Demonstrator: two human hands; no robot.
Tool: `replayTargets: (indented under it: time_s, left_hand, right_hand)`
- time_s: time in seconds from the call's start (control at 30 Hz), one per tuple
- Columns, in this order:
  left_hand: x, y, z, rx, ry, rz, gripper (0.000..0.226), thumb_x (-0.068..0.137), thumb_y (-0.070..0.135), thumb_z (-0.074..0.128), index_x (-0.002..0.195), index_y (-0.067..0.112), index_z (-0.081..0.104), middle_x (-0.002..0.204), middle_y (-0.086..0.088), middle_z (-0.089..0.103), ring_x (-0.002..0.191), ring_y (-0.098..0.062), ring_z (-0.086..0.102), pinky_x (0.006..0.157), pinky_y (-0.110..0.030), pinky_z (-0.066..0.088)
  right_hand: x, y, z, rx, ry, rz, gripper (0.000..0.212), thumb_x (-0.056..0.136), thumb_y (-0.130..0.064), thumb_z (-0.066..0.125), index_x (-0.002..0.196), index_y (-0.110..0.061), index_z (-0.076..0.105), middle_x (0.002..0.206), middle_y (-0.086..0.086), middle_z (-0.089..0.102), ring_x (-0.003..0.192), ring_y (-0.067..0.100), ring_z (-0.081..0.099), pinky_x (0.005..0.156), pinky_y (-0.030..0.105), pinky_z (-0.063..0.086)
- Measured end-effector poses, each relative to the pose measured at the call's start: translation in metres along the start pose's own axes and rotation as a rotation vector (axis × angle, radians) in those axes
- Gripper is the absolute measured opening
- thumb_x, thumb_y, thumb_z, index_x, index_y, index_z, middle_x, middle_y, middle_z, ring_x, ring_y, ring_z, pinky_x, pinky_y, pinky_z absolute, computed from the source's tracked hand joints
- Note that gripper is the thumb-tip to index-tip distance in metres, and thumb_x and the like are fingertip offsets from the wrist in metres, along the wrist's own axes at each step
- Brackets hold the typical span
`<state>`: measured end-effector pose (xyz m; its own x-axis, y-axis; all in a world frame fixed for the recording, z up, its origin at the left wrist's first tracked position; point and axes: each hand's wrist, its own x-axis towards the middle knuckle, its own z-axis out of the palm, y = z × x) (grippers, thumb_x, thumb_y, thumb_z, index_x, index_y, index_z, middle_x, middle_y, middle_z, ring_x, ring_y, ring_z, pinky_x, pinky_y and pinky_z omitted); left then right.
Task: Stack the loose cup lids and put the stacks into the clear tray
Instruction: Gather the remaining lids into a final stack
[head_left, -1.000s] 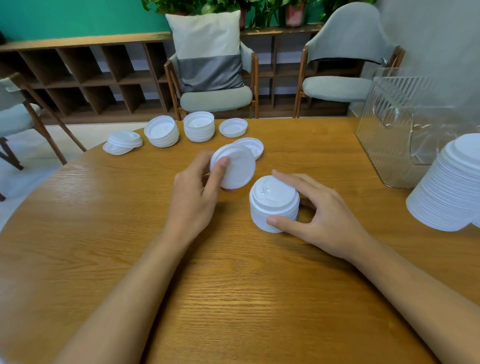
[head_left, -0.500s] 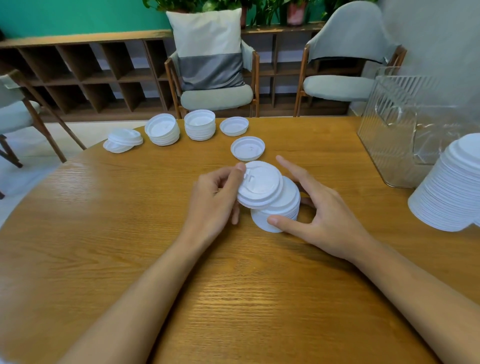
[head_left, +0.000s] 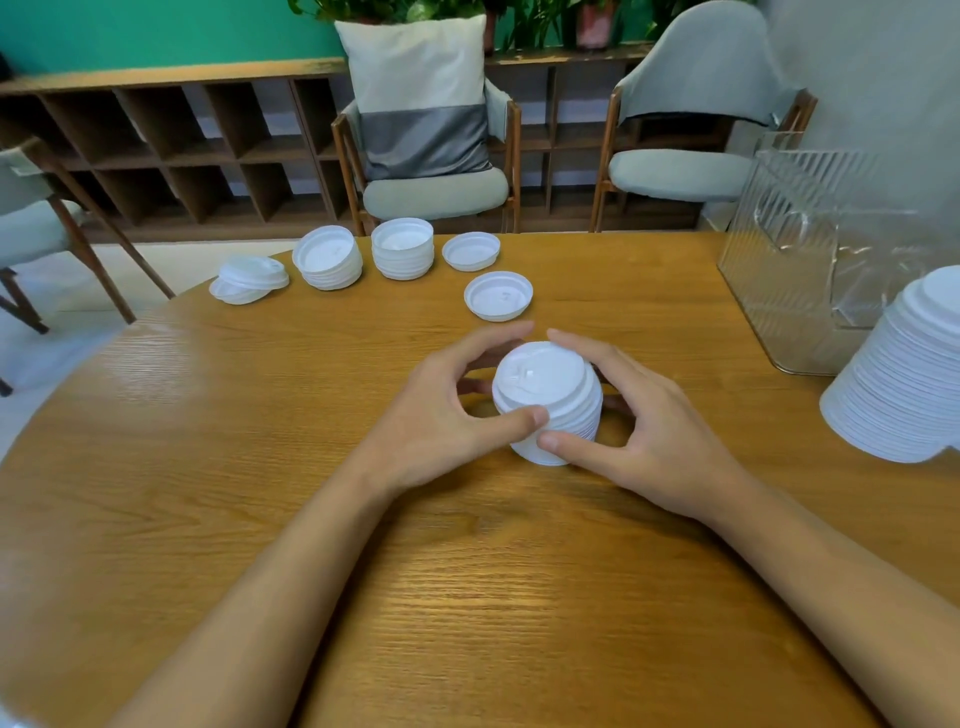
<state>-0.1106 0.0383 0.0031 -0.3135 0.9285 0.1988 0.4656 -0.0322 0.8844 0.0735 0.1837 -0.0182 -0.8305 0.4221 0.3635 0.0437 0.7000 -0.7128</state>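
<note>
Hands meet near the middle of the wooden surface (head_left: 260, 467). The left hand (head_left: 436, 415) and the right hand (head_left: 660, 431) both curl around a short stack of white lids (head_left: 545, 395), thumbs in front, fingers behind. A tall lid stack (head_left: 904, 374) stands at the right. Just past the hands lies one loose lid (head_left: 498, 295). Farther off sits a row of small stacks (head_left: 402, 248). The clear tray (head_left: 810, 249) is far right.
</note>
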Motion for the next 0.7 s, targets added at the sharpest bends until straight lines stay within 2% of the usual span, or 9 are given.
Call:
replayTargets:
  time_s: [0.1, 0.23, 0.33, 0.43, 0.5, 0.6, 0.7]
  left_hand:
    - [0.002, 0.0, 0.002, 0.013, 0.099, 0.018, 0.064, 0.08, 0.027, 0.093, 0.137, 0.027, 0.066, 0.13, 0.014, 0.07, 0.125, -0.009, 0.063, 0.104, -0.042, 0.054]
    - [0.003, -0.001, 0.009, 0.07, 0.114, 0.07, 0.062, 0.074, 0.043, 0.094, 0.13, 0.03, 0.07, 0.126, 0.015, 0.069, 0.122, -0.012, 0.065, 0.099, -0.044, 0.056]
    - [0.003, -0.002, 0.01, 0.068, 0.122, 0.072, 0.064, 0.071, 0.051, 0.09, 0.129, 0.032, 0.07, 0.125, 0.015, 0.068, 0.12, -0.011, 0.065, 0.097, -0.042, 0.057]
    - [0.003, -0.003, 0.012, 0.088, 0.106, 0.06, 0.064, 0.072, 0.054, 0.087, 0.129, 0.034, 0.067, 0.126, 0.016, 0.066, 0.122, -0.01, 0.063, 0.096, -0.038, 0.055]
    - [0.003, -0.006, 0.014, 0.071, 0.089, 0.035, 0.064, 0.072, 0.052, 0.088, 0.13, 0.035, 0.065, 0.129, 0.016, 0.065, 0.124, -0.008, 0.061, 0.095, -0.035, 0.053]
    - [0.003, -0.009, 0.014, 0.044, 0.072, 0.026, 0.063, 0.074, 0.044, 0.091, 0.13, 0.034, 0.064, 0.131, 0.016, 0.065, 0.126, -0.007, 0.06, 0.092, -0.03, 0.05]
    - [0.002, -0.01, 0.014, 0.024, 0.061, 0.035, 0.062, 0.076, 0.044, 0.09, 0.131, 0.034, 0.063, 0.133, 0.016, 0.064, 0.127, -0.008, 0.059, 0.094, -0.036, 0.053]
  right_hand:
    - [0.0, -0.002, 0.0, 0.035, -0.014, 0.014, 0.086, 0.082, -0.047, 0.083, 0.156, -0.044, 0.039, 0.149, -0.028, 0.048, 0.139, -0.006, 0.045, 0.107, 0.016, 0.046]
    - [0.001, -0.001, -0.001, 0.054, -0.017, 0.023, 0.091, 0.081, -0.041, 0.086, 0.157, -0.043, 0.036, 0.15, -0.03, 0.047, 0.139, -0.007, 0.044, 0.104, 0.011, 0.043]
    - [0.001, 0.0, -0.001, 0.043, -0.015, 0.019, 0.088, 0.081, -0.041, 0.087, 0.156, -0.041, 0.041, 0.147, -0.025, 0.051, 0.137, -0.005, 0.046, 0.105, 0.015, 0.045]
    - [0.0, 0.004, -0.001, 0.018, -0.019, 0.012, 0.082, 0.081, -0.044, 0.086, 0.153, -0.038, 0.048, 0.14, -0.017, 0.058, 0.134, 0.003, 0.052, 0.108, 0.029, 0.048]
    - [0.0, 0.005, -0.002, 0.018, -0.027, 0.009, 0.083, 0.08, -0.043, 0.087, 0.153, -0.038, 0.049, 0.14, -0.017, 0.059, 0.134, 0.005, 0.052, 0.109, 0.033, 0.048]
    - [0.0, 0.005, -0.002, 0.009, -0.026, -0.001, 0.086, 0.077, -0.042, 0.09, 0.152, -0.036, 0.05, 0.139, -0.019, 0.059, 0.134, 0.004, 0.053, 0.11, 0.03, 0.046]
    - [0.001, 0.005, -0.001, -0.002, -0.016, -0.011, 0.084, 0.077, -0.041, 0.09, 0.151, -0.035, 0.052, 0.139, -0.019, 0.06, 0.134, 0.003, 0.053, 0.109, 0.027, 0.046]
